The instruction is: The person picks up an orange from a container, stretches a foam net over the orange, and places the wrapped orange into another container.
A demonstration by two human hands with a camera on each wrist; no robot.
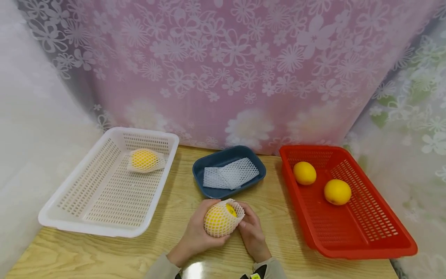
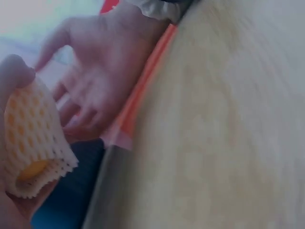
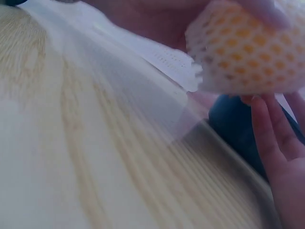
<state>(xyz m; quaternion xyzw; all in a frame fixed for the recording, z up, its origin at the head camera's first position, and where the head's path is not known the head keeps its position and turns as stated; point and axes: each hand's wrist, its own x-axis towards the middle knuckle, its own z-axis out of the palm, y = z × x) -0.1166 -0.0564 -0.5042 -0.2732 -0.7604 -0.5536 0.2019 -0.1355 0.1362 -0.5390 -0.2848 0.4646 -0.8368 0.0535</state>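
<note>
A round yellow fruit (image 1: 231,210), perhaps an orange, sits inside a white foam net sleeve (image 1: 217,221) over the table's front middle. My left hand (image 1: 199,228) grips the sleeved fruit from the left, its thumb along the near side. Part of the fruit shows at the sleeve's open end, which faces right. Beside that end is my right hand (image 1: 253,234), its fingertips at the sleeve's edge. In the left wrist view the right hand (image 2: 102,71) has its palm spread and fingers extended. Its fingers (image 3: 266,129) reach just below the sleeve in the right wrist view.
At the left stands a white basket (image 1: 146,217) with one sleeved yellow fruit (image 1: 144,159). A blue tray (image 1: 209,159) behind the hands holds foam net sleeves (image 1: 240,172). A red basket (image 1: 348,248) at the right holds two bare yellow fruits (image 1: 337,192). A flowered curtain (image 1: 226,77) hangs behind.
</note>
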